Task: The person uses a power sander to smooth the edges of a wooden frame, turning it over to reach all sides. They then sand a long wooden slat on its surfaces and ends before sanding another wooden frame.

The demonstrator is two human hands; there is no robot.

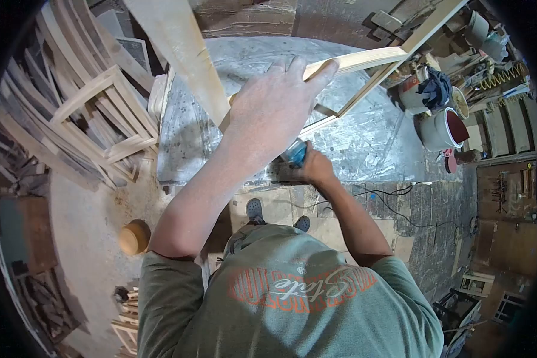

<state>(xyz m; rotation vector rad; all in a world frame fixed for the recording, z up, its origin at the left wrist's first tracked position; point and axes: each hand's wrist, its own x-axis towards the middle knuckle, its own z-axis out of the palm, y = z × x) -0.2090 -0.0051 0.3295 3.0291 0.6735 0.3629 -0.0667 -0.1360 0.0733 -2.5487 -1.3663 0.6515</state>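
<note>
My left hand point(274, 101), coated in pale dust, reaches across the metal-topped bench point(376, 143). Its fingers curl over a light wooden frame point(370, 58), gripping a curved bar. The frame stands tilted on the bench, and one long strip of it slopes up to the top right. Below my left hand, my right hand point(317, 167) is closed round a blue handheld tool point(295, 153), close to the frame's lower bar. My left forearm hides part of the tool, so its exact kind does not show.
A wide pale board point(179, 53) rises at the bench's left. Curved wooden strips point(77, 36) and a small wooden frame point(110, 113) lean farther left. White buckets point(441, 131) stand at the right. A black cable point(394, 194) trails over the floor; a round wooden piece point(134, 237) lies at left.
</note>
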